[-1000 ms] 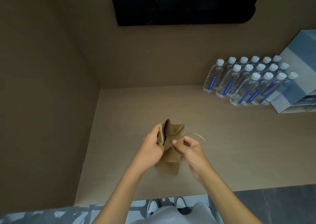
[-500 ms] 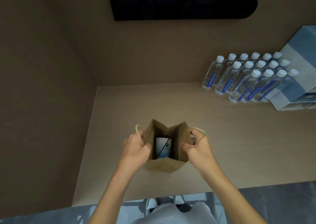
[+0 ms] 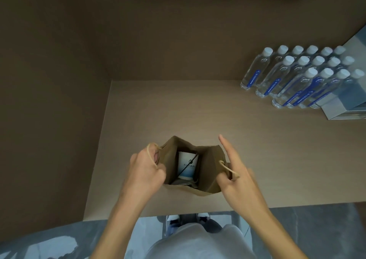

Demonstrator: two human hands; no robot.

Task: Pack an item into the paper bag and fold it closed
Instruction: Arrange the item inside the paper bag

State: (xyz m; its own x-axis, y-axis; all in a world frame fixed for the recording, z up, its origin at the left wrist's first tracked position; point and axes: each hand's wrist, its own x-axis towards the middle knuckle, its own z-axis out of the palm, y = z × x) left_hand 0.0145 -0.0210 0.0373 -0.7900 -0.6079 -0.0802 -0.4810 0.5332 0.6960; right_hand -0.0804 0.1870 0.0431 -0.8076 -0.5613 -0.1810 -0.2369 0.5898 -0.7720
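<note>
Left hand (image 3: pixel 146 171) grips paper bag (image 3: pixel 208 179) rim; blurred right hand (image 3: pixel 235 171) fingers spread; item (image 3: pixel 187 165) half-hidden.

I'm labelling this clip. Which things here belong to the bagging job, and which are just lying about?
Job:
- paper bag, open
- white and blue item inside it
- left hand gripping its rope handle
- right hand

Lying about:
- water bottles
- blue and white box
</note>
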